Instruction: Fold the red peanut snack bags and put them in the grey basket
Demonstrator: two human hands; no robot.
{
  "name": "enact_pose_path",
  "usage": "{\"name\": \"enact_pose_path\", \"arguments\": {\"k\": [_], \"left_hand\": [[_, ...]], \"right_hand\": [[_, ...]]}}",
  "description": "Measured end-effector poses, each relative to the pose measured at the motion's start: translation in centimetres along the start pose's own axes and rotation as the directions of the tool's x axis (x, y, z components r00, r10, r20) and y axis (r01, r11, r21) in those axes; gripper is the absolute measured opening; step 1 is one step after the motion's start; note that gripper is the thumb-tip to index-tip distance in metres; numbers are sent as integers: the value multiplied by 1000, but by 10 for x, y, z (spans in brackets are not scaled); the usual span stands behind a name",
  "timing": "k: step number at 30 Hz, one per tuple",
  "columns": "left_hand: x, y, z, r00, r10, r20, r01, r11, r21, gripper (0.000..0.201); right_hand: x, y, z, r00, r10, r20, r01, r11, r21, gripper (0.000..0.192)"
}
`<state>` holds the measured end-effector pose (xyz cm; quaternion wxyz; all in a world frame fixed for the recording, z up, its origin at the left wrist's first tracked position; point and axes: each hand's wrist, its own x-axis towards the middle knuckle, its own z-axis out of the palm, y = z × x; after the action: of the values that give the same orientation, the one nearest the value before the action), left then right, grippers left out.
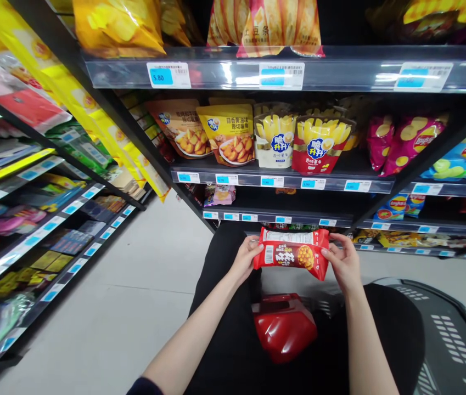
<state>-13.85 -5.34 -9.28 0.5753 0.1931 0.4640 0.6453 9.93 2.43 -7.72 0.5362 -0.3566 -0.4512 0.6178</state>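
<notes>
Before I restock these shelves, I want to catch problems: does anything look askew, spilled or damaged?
Only mildly: on the second shelf down, the larger magenta bag leans, while the white pouch stands nearly upright. I see no spill, and the red packet between the left hand and right hand shows no tear.

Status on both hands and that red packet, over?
Left hand and right hand pinching opposite ends of red packet. Printing faces camera. Middle uncovered. Glossy red object lower in view.
</notes>
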Motion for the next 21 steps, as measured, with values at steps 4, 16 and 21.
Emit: {"name": "enact_pose_path", "arguments": {"k": [4,16,21], "left_hand": [[-1,2,2,992,-115,53,119,990,-76,35],[-5,0,1,996,83,39,-87,989,116,42],[-5,1,0,982,187,32,-187,925,331,40]], "right_hand": [[-1,0,9,994,101,-46,-96,991,97,55],[2,4,-1,971,239,-5,-235,953,-191,27],[6,2,-8,982,174,-80,-191,894,-406,33]]}}
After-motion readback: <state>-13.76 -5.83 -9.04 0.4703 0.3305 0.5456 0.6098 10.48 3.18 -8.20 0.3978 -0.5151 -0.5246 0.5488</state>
